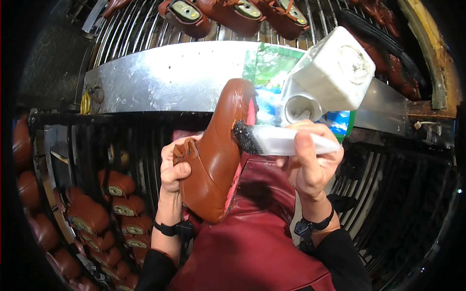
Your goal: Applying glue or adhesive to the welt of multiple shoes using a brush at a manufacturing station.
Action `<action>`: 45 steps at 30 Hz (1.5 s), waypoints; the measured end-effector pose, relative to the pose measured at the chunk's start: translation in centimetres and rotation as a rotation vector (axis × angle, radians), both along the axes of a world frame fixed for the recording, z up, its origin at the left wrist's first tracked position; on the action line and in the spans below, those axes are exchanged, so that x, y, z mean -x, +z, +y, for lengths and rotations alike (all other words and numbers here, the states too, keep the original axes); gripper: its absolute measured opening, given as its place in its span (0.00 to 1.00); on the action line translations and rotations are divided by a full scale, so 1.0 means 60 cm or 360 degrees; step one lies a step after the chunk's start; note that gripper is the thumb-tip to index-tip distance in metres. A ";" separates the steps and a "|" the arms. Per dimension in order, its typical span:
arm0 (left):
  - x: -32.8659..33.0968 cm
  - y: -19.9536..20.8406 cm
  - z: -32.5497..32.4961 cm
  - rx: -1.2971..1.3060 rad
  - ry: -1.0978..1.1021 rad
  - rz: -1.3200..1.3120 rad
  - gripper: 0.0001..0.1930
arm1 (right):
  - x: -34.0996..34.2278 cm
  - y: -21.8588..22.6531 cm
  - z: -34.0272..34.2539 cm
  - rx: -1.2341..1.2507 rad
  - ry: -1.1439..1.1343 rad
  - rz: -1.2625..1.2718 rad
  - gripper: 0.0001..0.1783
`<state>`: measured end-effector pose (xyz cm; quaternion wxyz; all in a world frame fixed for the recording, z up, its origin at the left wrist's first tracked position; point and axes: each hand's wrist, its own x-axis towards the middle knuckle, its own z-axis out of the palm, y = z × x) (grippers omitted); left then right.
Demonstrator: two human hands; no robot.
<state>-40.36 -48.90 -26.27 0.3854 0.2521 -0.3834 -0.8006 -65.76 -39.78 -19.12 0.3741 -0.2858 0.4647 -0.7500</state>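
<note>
My left hand [173, 167] is closed around the laced opening of a brown leather shoe [213, 150], its thumb on the upper. The shoe is held on its side, toe pointing away from me, with a pinkish-red underside strip facing right. In my right hand [314, 162] is a brush [276, 140] with a pale handle, gripped between thumb and fingers. Its black bristles touch the shoe's lower edge near the middle. Just beyond that hand stands a white plastic jug [335, 68] with an open round mouth [302, 107] beside it.
A metal ledge [160, 77] runs across in front of me, partly covered by a green and blue printed sheet [272, 63]. Behind it, several brown shoes [233, 17] lie on a rack of metal bars. More shoes [90, 213] fill racks at lower left. A dark red apron [242, 233] covers my lap.
</note>
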 end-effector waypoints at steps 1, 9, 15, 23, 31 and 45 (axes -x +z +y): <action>0.000 0.001 0.000 -0.0004 0.0007 -0.0010 0.36 | -0.010 -0.001 0.007 0.0079 0.0010 0.0091 0.09; -0.018 -0.005 -0.020 -0.0094 0.0003 0.0021 0.33 | -0.044 -0.013 0.060 0.0352 0.0581 0.0889 0.09; -0.021 -0.014 -0.024 -0.0116 0.0109 0.0046 0.26 | -0.044 0.022 0.067 0.0360 0.0808 0.0811 0.07; 0.007 0.015 -0.037 -0.0139 0.0235 -0.0042 0.20 | -0.043 0.033 0.055 0.0022 0.0612 0.0726 0.11; 0.029 0.039 -0.048 -0.0597 0.0208 0.0293 0.17 | -0.020 0.082 0.024 0.0225 0.0692 0.1142 0.15; 0.069 0.005 -0.022 0.0001 0.0471 0.0182 0.19 | 0.101 0.042 -0.164 0.0303 0.0766 0.0729 0.11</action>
